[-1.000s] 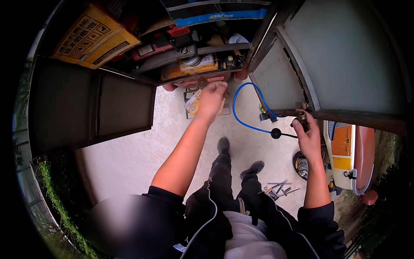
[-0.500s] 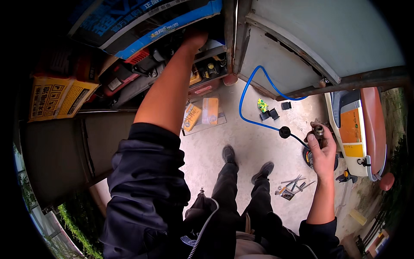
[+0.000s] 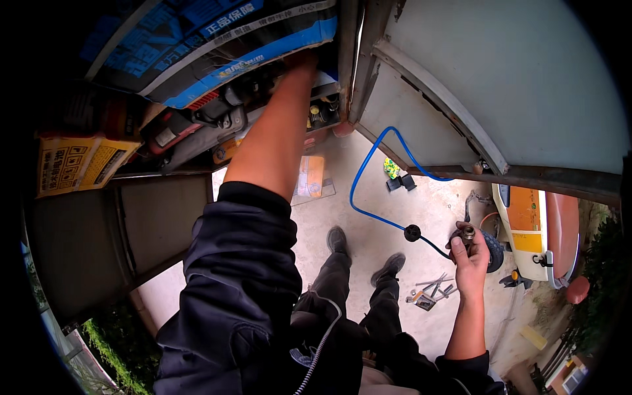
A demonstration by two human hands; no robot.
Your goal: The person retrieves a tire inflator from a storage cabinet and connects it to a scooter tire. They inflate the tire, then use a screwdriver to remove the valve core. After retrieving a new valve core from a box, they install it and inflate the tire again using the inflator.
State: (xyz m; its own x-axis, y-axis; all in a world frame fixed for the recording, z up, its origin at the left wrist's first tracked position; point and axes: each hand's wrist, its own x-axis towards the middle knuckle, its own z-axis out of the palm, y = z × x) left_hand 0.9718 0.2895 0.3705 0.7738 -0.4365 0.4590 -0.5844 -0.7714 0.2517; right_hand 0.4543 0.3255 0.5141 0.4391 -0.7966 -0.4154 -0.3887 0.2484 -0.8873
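Observation:
My left arm reaches up into a crowded shelf point(image 3: 197, 141). My left hand point(image 3: 304, 62) is in the shadow beneath a blue-and-black box point(image 3: 217, 49); its fingers are hidden, so what it touches cannot be seen. At the right, my right hand point(image 3: 470, 260) is closed around a dark metal fitting point(image 3: 468, 233) with a round, ringed end pointing up. A blue hose point(image 3: 355, 181) loops down from the metal door, passes through a black round piece point(image 3: 412, 232) and continues as a black length to this hand. Whether it joins the fitting is unclear.
A yellow carton point(image 3: 76, 161) and a red power tool point(image 3: 172, 131) crowd the shelf. Over the right side stands a grey metal door point(image 3: 454, 99). Several hand tools point(image 3: 433, 289) lie on the floor by my feet. A cream-and-orange scooter point(image 3: 530, 227) is parked at the right.
The view has shifted, so the floor things appear further left and the shelf boxes lower. My left arm stays in the shelf. My right hand keeps hold of the metal fitting.

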